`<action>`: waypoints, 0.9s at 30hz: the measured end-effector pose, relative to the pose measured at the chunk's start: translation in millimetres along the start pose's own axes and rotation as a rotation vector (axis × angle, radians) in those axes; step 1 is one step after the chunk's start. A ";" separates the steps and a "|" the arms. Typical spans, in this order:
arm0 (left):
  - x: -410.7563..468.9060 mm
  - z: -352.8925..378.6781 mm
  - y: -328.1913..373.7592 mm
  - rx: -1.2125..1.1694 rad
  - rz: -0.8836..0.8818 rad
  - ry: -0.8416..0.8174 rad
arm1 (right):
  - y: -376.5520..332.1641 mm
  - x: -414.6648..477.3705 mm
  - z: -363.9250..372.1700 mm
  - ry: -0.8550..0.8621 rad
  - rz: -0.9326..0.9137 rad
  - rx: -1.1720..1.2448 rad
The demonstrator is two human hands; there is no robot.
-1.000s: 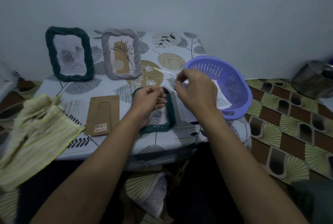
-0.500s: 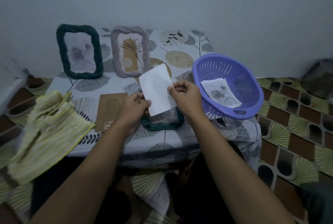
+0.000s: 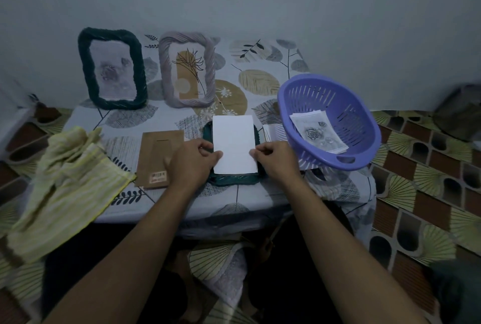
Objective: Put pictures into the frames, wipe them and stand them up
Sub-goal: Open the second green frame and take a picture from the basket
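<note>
Across the leaf-printed tablecloth [image 3: 260, 63], I see the cord-wound teal frame [image 3: 234, 180] lying flat. The smooth white picture [image 3: 234, 141], tilted in the air half a second ago, now sits squared over its opening, so I judge insertion nearly done. The left hand [image 3: 192, 164] and right hand [image 3: 276, 162] each pinch a lower side edge.

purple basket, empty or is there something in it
Not empty: the purple basket holds printed pictures, the top one showing roses.

Both hands, left hand [image 3: 194, 160] and right hand [image 3: 277, 158], pinch white paper [image 3: 234, 142] over green frame [image 3: 234, 179].
</note>
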State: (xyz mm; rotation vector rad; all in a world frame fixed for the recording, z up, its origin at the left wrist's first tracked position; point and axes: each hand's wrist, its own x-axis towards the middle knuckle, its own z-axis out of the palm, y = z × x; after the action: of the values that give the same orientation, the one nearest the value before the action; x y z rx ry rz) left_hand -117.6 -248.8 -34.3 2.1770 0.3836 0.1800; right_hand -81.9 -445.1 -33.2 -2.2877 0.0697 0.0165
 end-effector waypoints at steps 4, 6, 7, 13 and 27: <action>-2.4 1.8 -3.8 0.017 0.022 0.006 | 3.3 3.6 0.9 -0.009 0.001 0.023; -2.6 2.6 -5.1 0.025 0.042 0.009 | 5.0 4.8 0.4 -0.022 -0.010 0.016; -3.0 3.0 -5.0 0.040 0.049 0.011 | 6.3 5.0 -0.1 -0.024 -0.016 0.013; -0.4 4.8 -9.2 0.052 0.068 0.025 | 8.5 4.5 -1.9 -0.011 -0.027 -0.007; 2.1 5.5 -9.0 0.210 0.062 -0.004 | 7.0 0.9 -1.3 -0.009 -0.070 -0.080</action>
State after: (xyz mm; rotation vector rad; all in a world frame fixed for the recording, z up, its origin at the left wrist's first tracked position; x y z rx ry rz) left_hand -116.0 -247.2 -44.8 2.3979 0.3456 0.1769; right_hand -81.4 -450.7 -37.6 -2.3685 -0.0165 -0.0065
